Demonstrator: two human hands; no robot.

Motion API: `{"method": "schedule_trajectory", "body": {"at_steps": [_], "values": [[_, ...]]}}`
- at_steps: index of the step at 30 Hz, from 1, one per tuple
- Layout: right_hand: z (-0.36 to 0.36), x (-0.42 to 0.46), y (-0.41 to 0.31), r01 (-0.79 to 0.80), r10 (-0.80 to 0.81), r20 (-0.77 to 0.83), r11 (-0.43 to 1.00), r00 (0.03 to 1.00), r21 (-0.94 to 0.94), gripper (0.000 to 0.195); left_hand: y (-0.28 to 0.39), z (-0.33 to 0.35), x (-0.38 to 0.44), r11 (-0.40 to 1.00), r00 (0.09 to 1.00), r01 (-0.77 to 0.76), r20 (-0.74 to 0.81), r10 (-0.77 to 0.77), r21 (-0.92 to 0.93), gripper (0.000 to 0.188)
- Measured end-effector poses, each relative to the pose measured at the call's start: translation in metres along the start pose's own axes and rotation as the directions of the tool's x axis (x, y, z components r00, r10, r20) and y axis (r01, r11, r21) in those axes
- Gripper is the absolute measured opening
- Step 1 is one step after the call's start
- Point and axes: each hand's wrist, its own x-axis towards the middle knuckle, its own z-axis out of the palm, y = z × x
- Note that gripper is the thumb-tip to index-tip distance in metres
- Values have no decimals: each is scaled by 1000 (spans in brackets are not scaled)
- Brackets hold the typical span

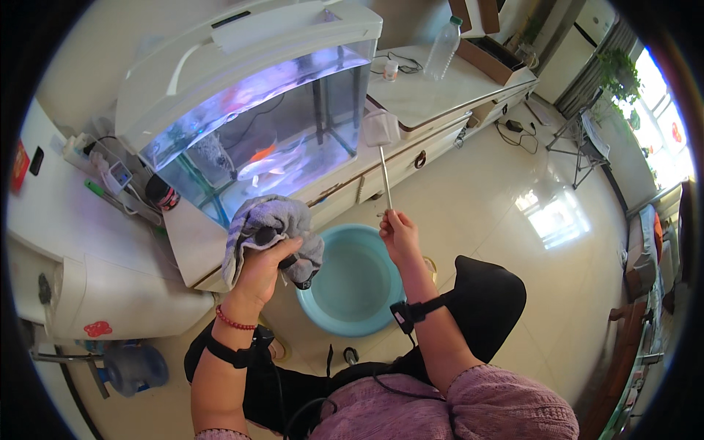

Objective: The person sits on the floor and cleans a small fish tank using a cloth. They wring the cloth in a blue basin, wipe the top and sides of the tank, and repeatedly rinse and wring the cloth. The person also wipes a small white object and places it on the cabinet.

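My left hand [269,264] grips a bunched grey towel [291,214] with a dark object partly tucked in it, in front of the lit aquarium [357,49]. An orange and white fish [264,153] and pale fish [275,165] show through the glass. In my right hand [400,234] is the thin metal handle of a small white fish net [380,129], its mesh end raised beside the tank's right corner. Below and between my hands, a light-blue plastic basin [352,324] holding water stands on the floor.
The tank stands on a white cabinet [341,195] with drawers. A plastic bottle [443,48], a small white jar [390,70] and an open brown box [489,60] sit to its right. A black-lidded jar [161,192] and cables are at left. A folding chair [586,137] stands far right.
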Motion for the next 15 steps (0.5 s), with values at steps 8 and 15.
{"method": "schedule_trajectory", "body": {"at_steps": [8,15], "values": [[2,-92,-11,-139,125,276,990,953,31,13,-1,3,-1,995,997,57,59,-52,-77,34],[31,-116,-23,-20,27,356,999,934,-25,7,3,18,-2,971,984,136,144,-109,-195,27]]}}
